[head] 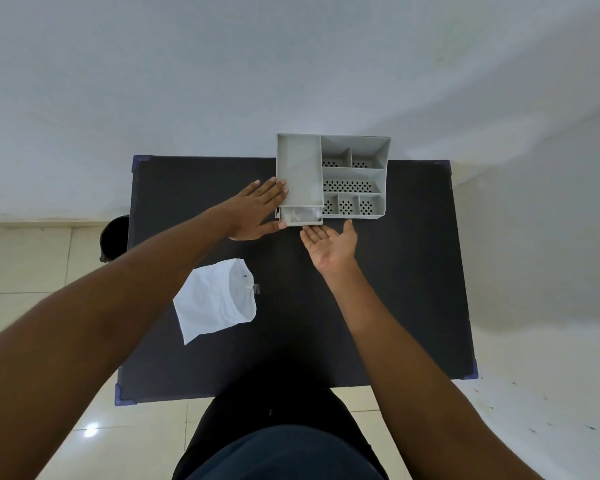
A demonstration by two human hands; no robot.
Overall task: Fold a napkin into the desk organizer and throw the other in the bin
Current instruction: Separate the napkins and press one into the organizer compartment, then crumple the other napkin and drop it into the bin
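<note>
A grey desk organizer point(354, 174) with several compartments stands at the far middle of the black table point(413, 289). Its small front drawer point(300, 216) is slightly pulled out, and a folded white napkin point(300, 213) lies inside it. My left hand point(257, 211) rests flat against the organizer's left side, fingers apart. Palm up and holding nothing, my right hand point(331, 244) has its fingertips at the drawer's front edge. A second white napkin point(215, 299), loosely creased, lies on the table's left half. A black bin point(113, 239) stands on the floor off the table's left edge.
A white wall rises behind the table. Pale floor tiles point(32, 271) surround it. My dark-clothed body is at the table's near edge.
</note>
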